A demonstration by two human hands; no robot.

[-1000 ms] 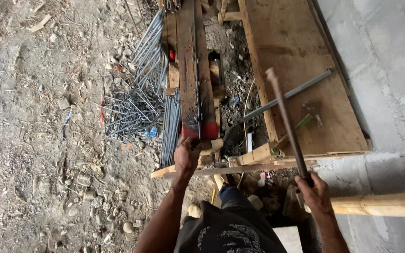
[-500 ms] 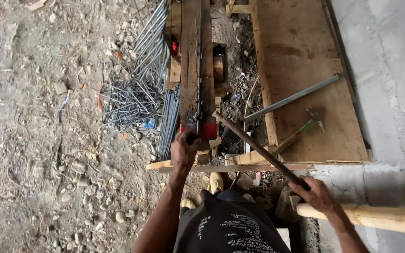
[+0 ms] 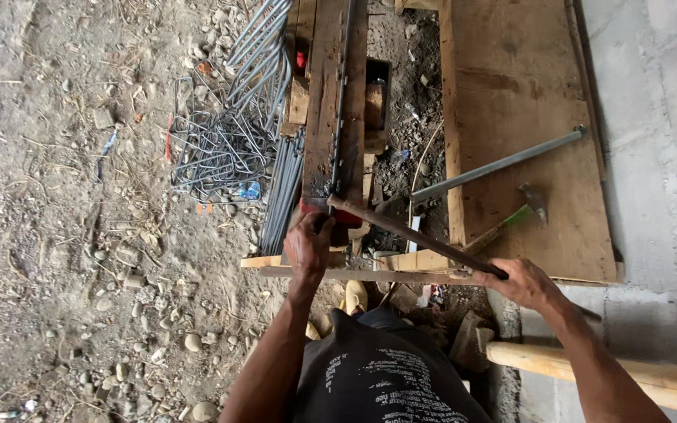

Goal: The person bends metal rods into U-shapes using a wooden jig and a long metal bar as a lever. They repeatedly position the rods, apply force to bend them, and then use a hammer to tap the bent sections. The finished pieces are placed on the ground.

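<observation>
The right hand (image 3: 523, 283) is clenched around the near end of a long rusty steel bar (image 3: 417, 235), which slants up and left to the end of the narrow wooden bench (image 3: 329, 117). There the left hand (image 3: 307, 247) grips the bench end, just beside the bar's tip. Bent wire stirrups (image 3: 225, 149) lie heaped on the dirt to the left; a hammer (image 3: 515, 219) and grey pipe (image 3: 503, 164) rest on the plywood sheet (image 3: 511, 78).

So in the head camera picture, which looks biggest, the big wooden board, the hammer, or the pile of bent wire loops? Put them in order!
1. Big wooden board, largest by far.
2. Pile of bent wire loops.
3. Hammer, smallest.

All three lie at about the same depth, so the order looks safe.
</observation>
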